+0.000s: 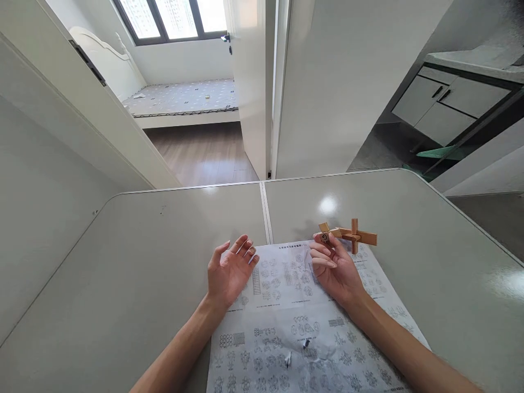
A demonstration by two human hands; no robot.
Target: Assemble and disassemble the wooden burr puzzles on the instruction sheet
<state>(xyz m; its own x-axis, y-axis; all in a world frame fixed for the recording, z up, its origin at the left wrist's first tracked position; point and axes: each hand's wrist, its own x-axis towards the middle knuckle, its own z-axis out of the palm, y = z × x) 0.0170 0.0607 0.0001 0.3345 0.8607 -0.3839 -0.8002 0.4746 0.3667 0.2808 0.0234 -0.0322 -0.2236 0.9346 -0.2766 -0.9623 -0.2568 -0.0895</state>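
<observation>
Between the thumb and fingers of my right hand (338, 270) is a wooden puzzle plane (355, 236), built from crossed wooden pieces. One end of it sits in the pinch, while the cross-shaped end sticks out to the right. A dark round mark shows on the piece by my fingertips. My left hand (230, 270) is palm up with its fingers apart and loosely curled, holding nothing. Below both hands lies a large printed instruction sheet (282, 322), covered with small line diagrams and creased, with small torn spots near its lower middle.
The sheet rests on a pale glossy table (135, 284) with a seam down its middle and rounded far corners. Beyond it, an open door (249, 82) leads to a room with a bed (184, 98). Cabinets (450, 101) stand at the far right.
</observation>
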